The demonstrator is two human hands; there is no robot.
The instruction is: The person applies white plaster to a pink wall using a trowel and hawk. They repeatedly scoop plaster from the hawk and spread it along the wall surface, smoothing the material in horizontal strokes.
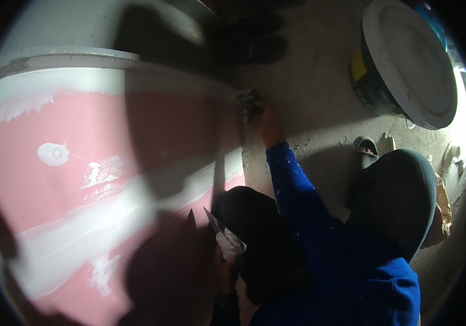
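Observation:
In my left hand [226,271], low in the picture, is a putty knife [211,218] with its thin blade pointing up. A lump of white filler [230,243] sits on it. My right arm, in a blue sleeve, stretches forward, and my right hand [270,127] is closed at the edge of the pink wall board [97,201]. By its fingers is a small dark thing [250,103], too shaded to name. White filler bands and patches mark the board, including a round spot [54,154] over a fastener.
A big lidded bucket [414,65], dark with a yellow patch, stands on the rough floor [319,81] at the far right. Dark shoes [260,50] are at the top. My bent knee [398,195], sandalled foot [366,145] and a brown paper bag [442,214] lie right.

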